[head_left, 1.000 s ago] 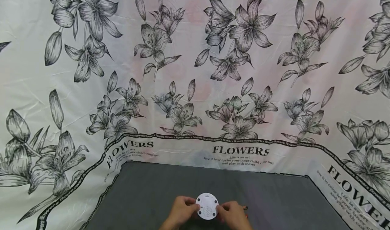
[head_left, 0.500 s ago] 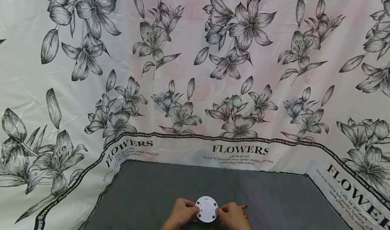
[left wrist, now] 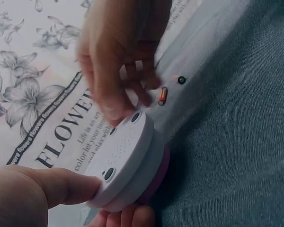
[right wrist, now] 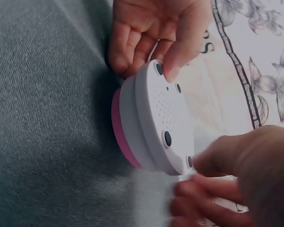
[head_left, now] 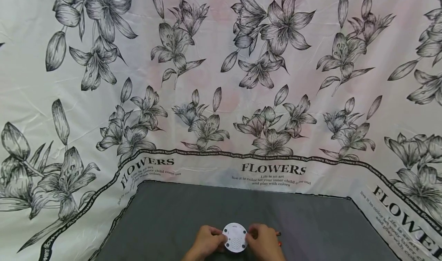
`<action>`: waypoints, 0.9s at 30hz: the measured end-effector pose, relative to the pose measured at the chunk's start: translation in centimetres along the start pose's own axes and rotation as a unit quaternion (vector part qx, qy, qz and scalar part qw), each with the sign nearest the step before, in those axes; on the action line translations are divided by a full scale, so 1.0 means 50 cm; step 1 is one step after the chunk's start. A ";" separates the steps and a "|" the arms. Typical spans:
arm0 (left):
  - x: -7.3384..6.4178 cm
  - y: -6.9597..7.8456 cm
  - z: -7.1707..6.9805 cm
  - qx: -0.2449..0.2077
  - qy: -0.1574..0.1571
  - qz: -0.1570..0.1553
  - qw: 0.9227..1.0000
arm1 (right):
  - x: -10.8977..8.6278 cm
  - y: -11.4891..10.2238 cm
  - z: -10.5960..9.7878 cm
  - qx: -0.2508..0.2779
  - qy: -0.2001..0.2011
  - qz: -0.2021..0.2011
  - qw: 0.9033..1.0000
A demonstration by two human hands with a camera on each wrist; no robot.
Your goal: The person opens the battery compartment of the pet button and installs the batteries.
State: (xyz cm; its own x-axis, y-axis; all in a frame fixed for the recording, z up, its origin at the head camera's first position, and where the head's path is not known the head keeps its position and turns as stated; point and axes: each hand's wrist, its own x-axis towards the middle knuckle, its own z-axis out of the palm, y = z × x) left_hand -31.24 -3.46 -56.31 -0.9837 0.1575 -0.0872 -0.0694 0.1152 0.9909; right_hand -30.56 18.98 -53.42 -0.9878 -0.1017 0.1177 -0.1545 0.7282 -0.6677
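Note:
A round white device [head_left: 236,237] with a pink far rim is held above the grey surface. Its flat face, with small holes and several dark round feet, points up toward the head camera. My left hand [head_left: 206,239] grips its left edge, thumb on the white face [left wrist: 120,146] and fingers wrapped beneath. At the opposite edge is my right hand [head_left: 263,241], blurred in both wrist views. Its thumb tip is right at the rim, while its other fingers hang loosely bent, apart from the device [right wrist: 165,113].
Beyond the right hand, an orange-and-black battery [left wrist: 163,96] lies on the grey cloth [head_left: 179,207], with a second battery [left wrist: 179,79] close by. A white floral sheet [head_left: 214,169] rises behind and at both sides of the cloth.
My right hand has shifted up along the device's right edge, and its fingers have loosened there. The left hand keeps its grip. The device has dropped slightly in the head view.

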 end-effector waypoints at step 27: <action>-0.003 0.005 0.003 0.000 0.017 -0.028 0.999 | 0.034 -0.054 0.036 -0.139 -0.022 -0.208 0.968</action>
State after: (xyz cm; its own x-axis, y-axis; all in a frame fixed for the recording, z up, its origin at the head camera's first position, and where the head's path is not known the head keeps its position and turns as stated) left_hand -31.07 -3.29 -56.07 -0.9834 0.1176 -0.1381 -0.1235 0.1233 0.9847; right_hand -31.83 15.59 -52.75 -0.8415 -0.4503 0.2987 -0.5351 0.7711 -0.3451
